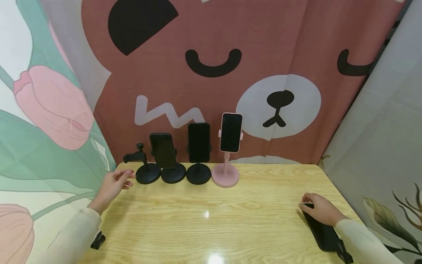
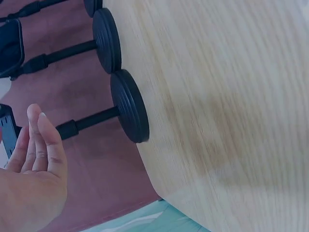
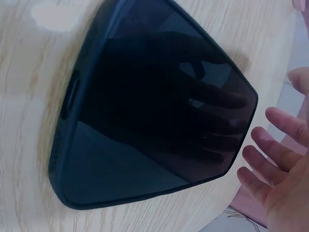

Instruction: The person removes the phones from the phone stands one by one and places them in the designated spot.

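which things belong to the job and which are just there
Likely the job:
black phone by the right hand
empty black stand by the left hand
pink stand, two black stands, their phones

Just there:
bear-print cloth
flower-print cloth
leaf-print cloth

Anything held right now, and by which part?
Nothing is held. Right hand is open near the phone; left hand is open near the empty stand.

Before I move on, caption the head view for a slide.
Three phones on stands, one empty stand by the left hand, a fourth phone below the right hand.
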Available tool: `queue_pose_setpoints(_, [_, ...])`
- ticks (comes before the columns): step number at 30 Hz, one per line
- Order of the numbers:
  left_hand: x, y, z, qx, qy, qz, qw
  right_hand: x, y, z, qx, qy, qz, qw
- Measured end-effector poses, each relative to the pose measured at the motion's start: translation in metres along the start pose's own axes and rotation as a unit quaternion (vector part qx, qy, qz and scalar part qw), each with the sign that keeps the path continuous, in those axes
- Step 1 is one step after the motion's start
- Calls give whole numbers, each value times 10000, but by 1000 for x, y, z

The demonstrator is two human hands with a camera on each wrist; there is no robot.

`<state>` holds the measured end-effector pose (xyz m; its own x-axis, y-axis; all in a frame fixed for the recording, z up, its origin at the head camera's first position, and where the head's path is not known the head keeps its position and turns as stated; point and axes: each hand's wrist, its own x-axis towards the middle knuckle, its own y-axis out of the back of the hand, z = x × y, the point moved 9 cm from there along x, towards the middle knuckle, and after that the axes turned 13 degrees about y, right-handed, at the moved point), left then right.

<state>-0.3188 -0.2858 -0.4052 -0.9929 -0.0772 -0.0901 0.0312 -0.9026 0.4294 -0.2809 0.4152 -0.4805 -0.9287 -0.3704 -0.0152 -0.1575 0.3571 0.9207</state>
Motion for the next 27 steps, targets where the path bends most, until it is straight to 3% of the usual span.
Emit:
queue_pose_setpoints(13, [-19, -20, 13, 175, -640, -6, 9978, -4, 10, -17, -92, 137, 471, 9988])
queue_pose_setpoints(27, [-35, -42, 26, 229, -729, -294, 9966, -4, 10, -53, 30, 304, 627, 9976])
